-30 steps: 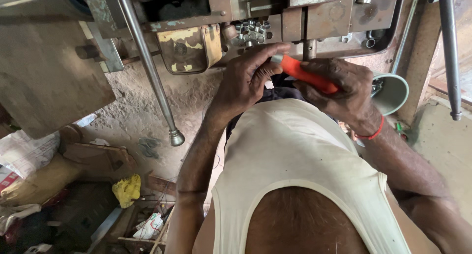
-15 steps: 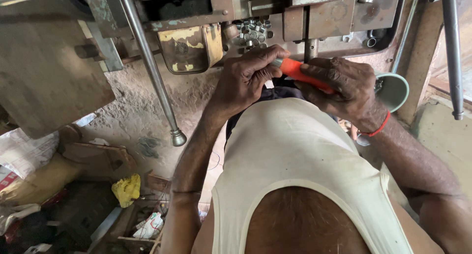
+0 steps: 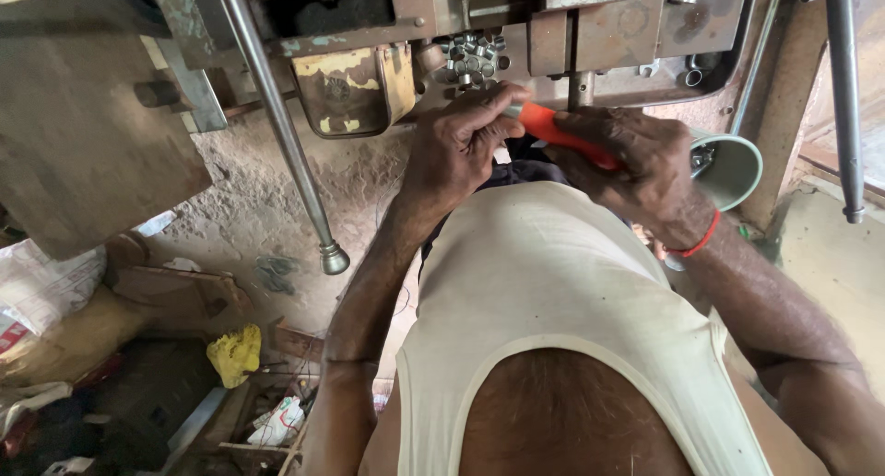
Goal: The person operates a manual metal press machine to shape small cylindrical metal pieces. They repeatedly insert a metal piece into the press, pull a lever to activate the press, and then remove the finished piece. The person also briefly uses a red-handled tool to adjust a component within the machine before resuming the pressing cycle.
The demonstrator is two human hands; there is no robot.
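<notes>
Barely anything is shifting since a second ago: left hand [image 3: 456, 153] is staying pinched at the tip of the orange-handled tool [image 3: 558, 133], right hand [image 3: 636, 163] is staying wrapped tight around its grip, under the small metal parts [image 3: 472, 57]. Out at eight o'clock, a crumpled yellow wrapper [image 3: 235, 352] is lying beside a white printed packet [image 3: 277, 423].

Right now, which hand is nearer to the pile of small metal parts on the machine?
The left hand: its fingertips reach just below the small metal parts. The right hand is lower and off to the right, gripping the orange handle.
</notes>
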